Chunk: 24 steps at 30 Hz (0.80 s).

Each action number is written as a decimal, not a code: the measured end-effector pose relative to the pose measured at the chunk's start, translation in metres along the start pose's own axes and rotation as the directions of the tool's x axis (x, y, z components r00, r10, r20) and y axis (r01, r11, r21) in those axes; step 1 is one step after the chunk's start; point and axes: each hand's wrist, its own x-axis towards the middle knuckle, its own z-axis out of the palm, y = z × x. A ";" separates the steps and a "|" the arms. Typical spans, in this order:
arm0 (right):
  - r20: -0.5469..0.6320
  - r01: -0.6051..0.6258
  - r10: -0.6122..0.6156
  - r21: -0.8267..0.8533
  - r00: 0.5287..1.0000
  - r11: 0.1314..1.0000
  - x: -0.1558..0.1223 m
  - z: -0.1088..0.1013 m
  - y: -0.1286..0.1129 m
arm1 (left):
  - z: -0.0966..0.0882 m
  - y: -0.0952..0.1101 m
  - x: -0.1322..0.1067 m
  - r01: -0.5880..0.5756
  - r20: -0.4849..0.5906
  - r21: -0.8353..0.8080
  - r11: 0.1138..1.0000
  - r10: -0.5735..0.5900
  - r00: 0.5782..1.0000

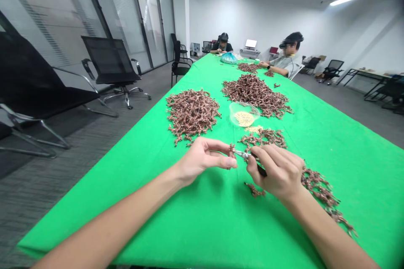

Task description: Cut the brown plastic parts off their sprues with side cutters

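Note:
My left hand (205, 157) pinches a small brown piece (232, 149) between thumb and fingers above the green table (164, 201). My right hand (277, 170) is closed around a small tool with a dark handle and metal tip (241, 154); the tip touches the brown piece. A single brown piece (254, 190) lies on the cloth just below my right hand. A loose heap of the same brown pieces (263, 138) sits right behind my hands, and a trail of them (325, 197) runs along my right forearm.
Two big piles of brown pieces (192, 113) (255, 92) lie farther up the table. A clear bowl of pale bits (243, 114) stands between them. Two people sit at the far end. Black chairs (110, 67) stand left of the table.

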 end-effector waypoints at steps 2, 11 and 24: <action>0.040 -0.103 0.099 0.122 0.994 0.987 0.001 0.002 -0.002 | -0.001 0.001 0.000 -0.009 -0.008 0.044 0.999 0.010 1.000; 0.692 -0.808 0.425 0.444 0.583 0.387 0.006 0.004 -0.005 | -0.010 -0.001 0.003 -0.057 0.013 0.257 0.965 0.056 0.998; 0.051 -0.276 0.274 0.293 0.960 0.915 -0.001 0.008 0.000 | -0.001 0.002 0.003 -0.060 -0.065 0.037 0.998 0.062 0.996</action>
